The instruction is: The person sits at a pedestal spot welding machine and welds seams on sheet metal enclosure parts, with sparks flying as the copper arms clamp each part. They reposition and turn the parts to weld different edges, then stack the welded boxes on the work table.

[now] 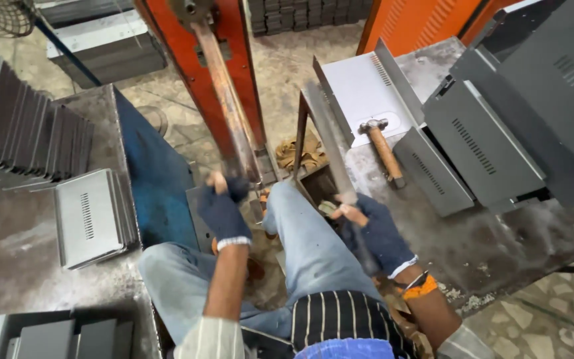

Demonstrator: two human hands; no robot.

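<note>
Item: we note left hand (224,209), fingers closed on rusty press lever (228,110); right hand (373,236) gripping grey metal strip (330,149). Risk: gloved fingers pinched beneath.

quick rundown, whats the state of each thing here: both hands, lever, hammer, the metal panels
left hand: gloved, gripping the lever
right hand: gloved, closed on a long metal strip
lever: rusty, slanting down to the left hand
hammer: lying flat on the bench, untouched
grey panels: stacked on edge, leaning
vented panel: lying flat
</note>
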